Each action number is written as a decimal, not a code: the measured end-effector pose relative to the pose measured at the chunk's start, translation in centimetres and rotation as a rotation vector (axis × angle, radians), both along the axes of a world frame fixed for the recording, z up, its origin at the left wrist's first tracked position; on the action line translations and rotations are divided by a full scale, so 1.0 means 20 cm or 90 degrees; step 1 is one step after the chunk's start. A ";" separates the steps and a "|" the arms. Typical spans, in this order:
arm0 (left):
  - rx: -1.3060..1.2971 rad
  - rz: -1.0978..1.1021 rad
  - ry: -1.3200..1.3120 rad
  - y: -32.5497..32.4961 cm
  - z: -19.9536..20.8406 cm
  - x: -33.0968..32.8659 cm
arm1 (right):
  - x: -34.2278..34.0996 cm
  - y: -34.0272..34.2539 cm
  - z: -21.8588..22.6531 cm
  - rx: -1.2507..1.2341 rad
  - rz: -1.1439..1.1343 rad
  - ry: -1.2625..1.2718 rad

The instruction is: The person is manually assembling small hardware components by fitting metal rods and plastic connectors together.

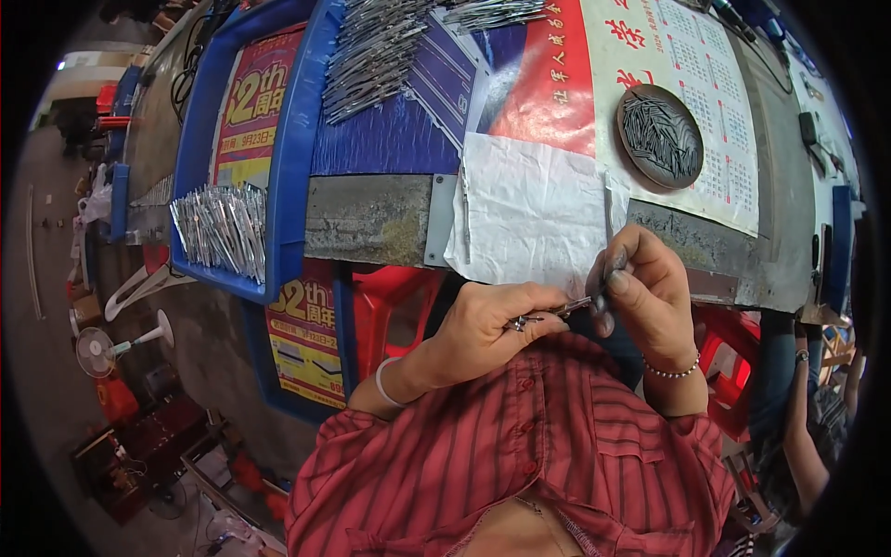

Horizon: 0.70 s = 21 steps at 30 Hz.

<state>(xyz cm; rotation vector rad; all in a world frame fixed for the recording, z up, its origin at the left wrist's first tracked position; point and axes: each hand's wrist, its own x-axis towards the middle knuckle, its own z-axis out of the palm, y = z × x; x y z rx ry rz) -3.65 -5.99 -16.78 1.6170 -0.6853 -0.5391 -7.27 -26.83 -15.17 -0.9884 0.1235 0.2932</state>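
My left hand (487,330) is closed around a slim, shiny metal piece (577,304); one end pokes out behind the fingers and the other points right. At that right end, the fingers of my right hand (645,288) are pinched together, their tips dark with grime. Whatever lies between those fingertips is hidden. Both hands are in front of my chest, just off the table's near edge. Beyond them a creased white cloth (529,204) hangs over that edge, with a thin metal piece (467,218) lying along its left side.
A round brown dish (698,165) of small dark grey metal strips stands on the calendar sheet (733,200) at right. Slim metal pieces (218,232) fill the near end of the blue tray (290,186); more metal pieces (376,56) are heaped farther back. Red stools (390,302) stand below.
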 end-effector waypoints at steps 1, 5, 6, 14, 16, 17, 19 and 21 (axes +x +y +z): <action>0.002 -0.004 0.001 0.00 0.00 0.00 | 0.00 0.00 0.00 -0.001 0.000 0.000; 0.001 -0.003 -0.015 0.00 -0.01 -0.01 | -0.01 0.00 0.01 -0.050 0.011 -0.013; 0.000 -0.003 -0.015 0.00 -0.01 -0.01 | -0.01 0.00 0.01 -0.063 0.013 -0.013; 0.106 0.054 -0.283 0.01 0.00 -0.06 | -0.09 0.05 0.02 -0.325 -0.020 -0.093; 0.107 0.072 -0.332 0.01 0.01 -0.08 | -0.12 0.08 0.01 -0.408 -0.044 -0.170; 0.109 0.090 -0.382 0.02 0.01 -0.09 | -0.12 0.08 0.01 -0.407 -0.042 -0.169; 0.119 0.081 -0.371 0.02 0.01 -0.09 | -0.13 0.09 0.01 -0.448 -0.040 -0.215; 0.131 0.071 -0.360 0.03 0.01 -0.08 | -0.13 0.10 0.01 -0.356 -0.039 -0.143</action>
